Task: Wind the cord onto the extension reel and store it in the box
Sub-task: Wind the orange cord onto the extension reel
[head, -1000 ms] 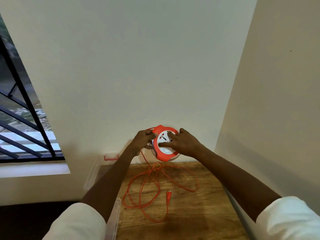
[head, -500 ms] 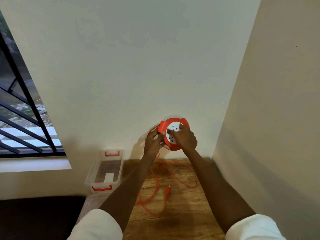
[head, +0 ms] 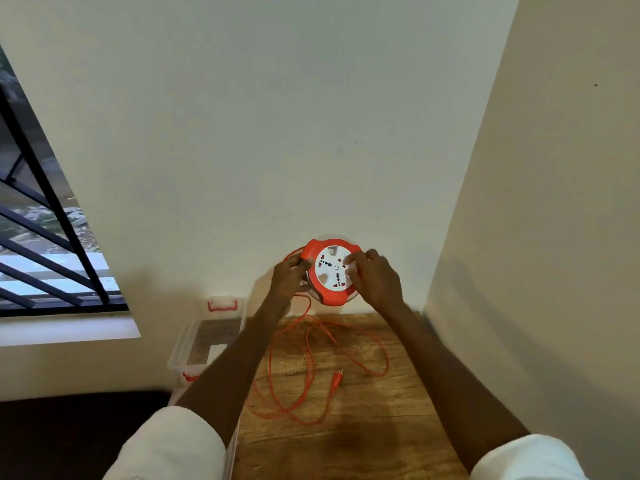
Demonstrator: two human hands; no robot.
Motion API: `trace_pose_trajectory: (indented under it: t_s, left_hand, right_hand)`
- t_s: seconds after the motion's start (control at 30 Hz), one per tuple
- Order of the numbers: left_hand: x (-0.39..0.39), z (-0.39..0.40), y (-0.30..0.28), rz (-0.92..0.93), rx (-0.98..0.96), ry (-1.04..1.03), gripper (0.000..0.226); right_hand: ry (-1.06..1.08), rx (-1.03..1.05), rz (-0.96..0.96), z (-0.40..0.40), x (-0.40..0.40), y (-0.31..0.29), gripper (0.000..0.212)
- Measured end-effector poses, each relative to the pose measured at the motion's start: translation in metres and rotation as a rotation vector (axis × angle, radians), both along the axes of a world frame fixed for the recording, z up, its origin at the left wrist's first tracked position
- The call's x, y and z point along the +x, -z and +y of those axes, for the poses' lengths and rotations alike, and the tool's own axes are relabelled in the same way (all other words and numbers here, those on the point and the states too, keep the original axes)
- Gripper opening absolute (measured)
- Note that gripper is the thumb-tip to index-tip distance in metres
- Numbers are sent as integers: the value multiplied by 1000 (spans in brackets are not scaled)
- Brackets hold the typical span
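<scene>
Left hand [head: 289, 277] grips orange reel [head: 330, 271] rim, held above desk [head: 398, 403] far edge. Right hand [head: 375, 280] fingers curled on white face. Cord [head: 308, 358] loose on desk; box [head: 180, 351] at left edge.

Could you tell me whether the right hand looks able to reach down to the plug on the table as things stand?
Probably yes, once it lets go: the plug lies uncovered on the wooden table, below the right hand, with only loose cord around it. For now that hand is busy on the reel.
</scene>
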State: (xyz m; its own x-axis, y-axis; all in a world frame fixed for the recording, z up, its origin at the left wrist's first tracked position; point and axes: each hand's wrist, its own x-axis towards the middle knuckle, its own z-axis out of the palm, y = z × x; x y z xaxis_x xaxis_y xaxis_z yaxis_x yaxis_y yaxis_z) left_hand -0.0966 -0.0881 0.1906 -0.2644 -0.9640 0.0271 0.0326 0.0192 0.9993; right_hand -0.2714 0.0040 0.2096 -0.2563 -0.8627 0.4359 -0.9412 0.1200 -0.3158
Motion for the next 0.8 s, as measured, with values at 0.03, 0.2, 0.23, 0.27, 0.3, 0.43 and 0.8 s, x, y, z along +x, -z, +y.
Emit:
trace_pose_trajectory:
  t_s: [0.03,0.2,0.23,0.27,0.3,0.43,0.8]
  left_hand:
    - [4,-5,-4,-42,-2,25,35]
    - [15,-17,-21,-180,-16,154,33]
    - [15,-16,-23,-199,-31,176,33]
    - [14,-14,-24,-217,-41,193,33]
    - [13,-14,-22,-214,-46,210,32]
    - [11,-12,-14,-182,-21,207,35]
    - [-11,41,-15,48,-25,18,45]
  right_hand:
    - [-123,-3,194,0,-5,-3,28]
    - [-409,140,685,2,-12,-17,70]
    - [-428,187,752,2,-11,-20,74]
    - [-436,221,818,1,-10,-21,78]
    - [-428,253,880,0,-10,-23,81]
    - [-374,277,1017,-7,-8,-20,79]
    - [32,149,227,-17,11,4,63]
